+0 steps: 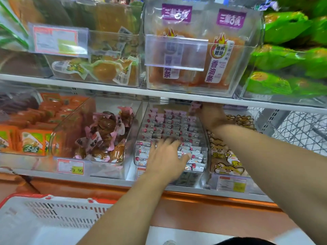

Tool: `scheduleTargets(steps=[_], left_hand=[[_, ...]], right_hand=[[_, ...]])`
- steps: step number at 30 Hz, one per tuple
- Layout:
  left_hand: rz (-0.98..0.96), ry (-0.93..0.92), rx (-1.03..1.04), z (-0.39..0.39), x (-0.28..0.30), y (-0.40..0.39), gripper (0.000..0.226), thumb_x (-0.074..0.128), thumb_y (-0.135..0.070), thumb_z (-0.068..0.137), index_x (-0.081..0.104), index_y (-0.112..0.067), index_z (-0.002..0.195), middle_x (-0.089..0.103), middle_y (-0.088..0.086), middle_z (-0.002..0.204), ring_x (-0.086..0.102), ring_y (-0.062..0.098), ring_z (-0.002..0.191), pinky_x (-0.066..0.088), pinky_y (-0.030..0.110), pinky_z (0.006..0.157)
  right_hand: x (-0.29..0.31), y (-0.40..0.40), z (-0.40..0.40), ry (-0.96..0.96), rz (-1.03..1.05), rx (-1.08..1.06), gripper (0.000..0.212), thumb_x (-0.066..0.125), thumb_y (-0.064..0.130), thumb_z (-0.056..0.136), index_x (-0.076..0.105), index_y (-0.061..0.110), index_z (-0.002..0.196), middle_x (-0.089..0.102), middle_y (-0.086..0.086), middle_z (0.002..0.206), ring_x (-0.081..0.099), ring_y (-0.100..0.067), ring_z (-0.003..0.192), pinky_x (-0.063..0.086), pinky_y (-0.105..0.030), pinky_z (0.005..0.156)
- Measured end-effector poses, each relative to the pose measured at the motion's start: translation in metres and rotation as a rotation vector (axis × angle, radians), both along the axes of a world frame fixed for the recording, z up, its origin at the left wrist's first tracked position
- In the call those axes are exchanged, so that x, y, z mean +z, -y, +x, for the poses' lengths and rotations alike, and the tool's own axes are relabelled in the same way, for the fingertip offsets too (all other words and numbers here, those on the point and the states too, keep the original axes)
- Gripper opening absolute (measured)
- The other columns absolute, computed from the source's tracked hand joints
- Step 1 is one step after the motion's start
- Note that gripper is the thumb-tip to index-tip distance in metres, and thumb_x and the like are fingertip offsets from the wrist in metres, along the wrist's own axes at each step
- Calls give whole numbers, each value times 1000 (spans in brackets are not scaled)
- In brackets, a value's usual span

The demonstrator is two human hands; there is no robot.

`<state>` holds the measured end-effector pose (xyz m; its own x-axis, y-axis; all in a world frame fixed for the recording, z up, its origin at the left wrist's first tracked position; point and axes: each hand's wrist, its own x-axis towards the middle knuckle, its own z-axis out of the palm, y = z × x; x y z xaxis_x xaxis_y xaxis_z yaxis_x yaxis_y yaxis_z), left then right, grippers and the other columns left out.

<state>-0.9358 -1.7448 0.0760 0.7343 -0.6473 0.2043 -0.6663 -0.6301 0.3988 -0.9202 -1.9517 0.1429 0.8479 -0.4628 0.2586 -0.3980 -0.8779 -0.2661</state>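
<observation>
Left hand (166, 156) nearer, spread flat on front packets (169, 128); right hand (210, 114) deeper, pinching pink packet (195, 105) at bin (141, 124) back, straight ahead.

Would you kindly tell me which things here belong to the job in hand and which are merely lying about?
In the job: left hand, flat on the small packets; clear bin; right hand, holding a pink packet at the back.
Lying about: brown snacks, orange packs, green bags, white basket.
</observation>
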Motion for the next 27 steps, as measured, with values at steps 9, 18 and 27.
scheduleTargets(steps=[9,18,27], left_hand=[[-50,-16,-23,3,-3,-3,62,53,-62,92,52,-25,142,52,-2,146,39,23,138,18,49,122],[-78,-28,-34,4,-4,-3,61,55,-60,92,50,-26,144,50,-5,148,37,21,140,15,49,124],[-104,-44,-37,1,0,-5,59,58,-55,93,52,-23,142,53,-3,145,41,22,136,21,49,122]], right_hand=[[-3,2,22,-146,-95,2,15,57,13,98,63,12,112,65,-12,113,62,-32,106,53,-47,96],[-6,-3,30,-430,-131,55,38,46,2,96,58,12,131,63,-1,87,61,-16,64,57,-33,58],[-10,-9,27,-472,-149,60,18,43,4,98,60,6,91,64,-14,113,61,-17,70,49,-32,57]])
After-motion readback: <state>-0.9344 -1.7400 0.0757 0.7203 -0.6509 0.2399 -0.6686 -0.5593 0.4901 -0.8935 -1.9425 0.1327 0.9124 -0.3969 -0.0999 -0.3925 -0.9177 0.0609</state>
